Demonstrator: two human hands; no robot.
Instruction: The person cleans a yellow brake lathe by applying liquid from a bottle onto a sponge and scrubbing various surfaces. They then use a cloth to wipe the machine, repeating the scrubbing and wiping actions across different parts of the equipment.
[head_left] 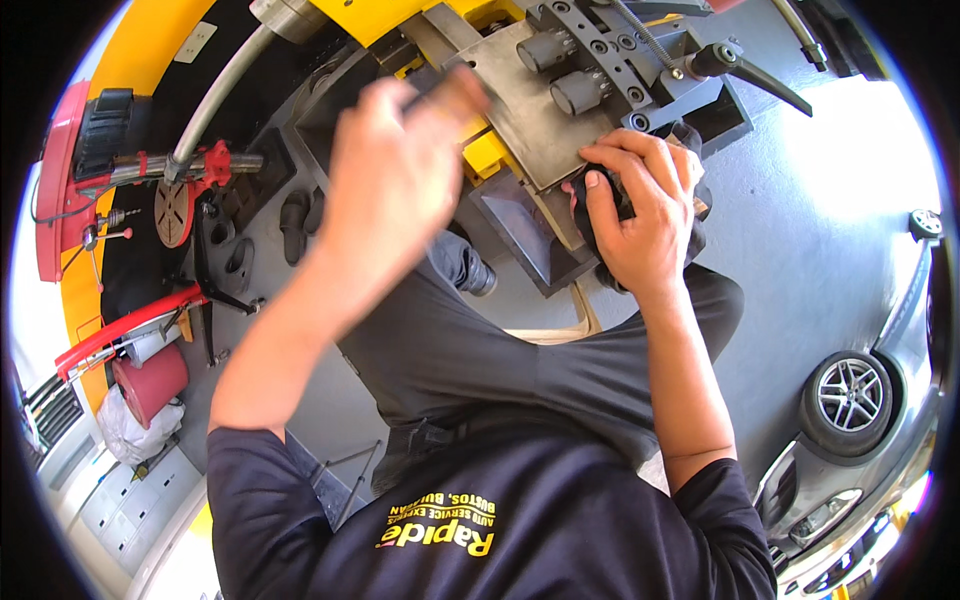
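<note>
My left hand (pixel 400 170) is smeared by motion over the left side of a machine's flat metal plate (pixel 515 100). Its fingers reach toward the plate's edge, and whether they hold anything does not show. My right hand (pixel 648 205) is curled over a black, soft-looking bundle (pixel 612 262) with a bit of pink, at the plate's near right corner. The bundle's kind is unclear, as the hand covers much of it. Beyond the plate are two round black dial knobs (pixel 580 92) on a dark block with bolts. A black lever handle (pixel 765 82) sticks out to the right.
A red drill press (pixel 70 180) stands at the left, near a red round table (pixel 174 215). Below are a red bucket (pixel 152 383) and a white plastic bag (pixel 135 425). Dark slippers (pixel 294 225) lie on the floor. A grey car (pixel 850 470) is at the right.
</note>
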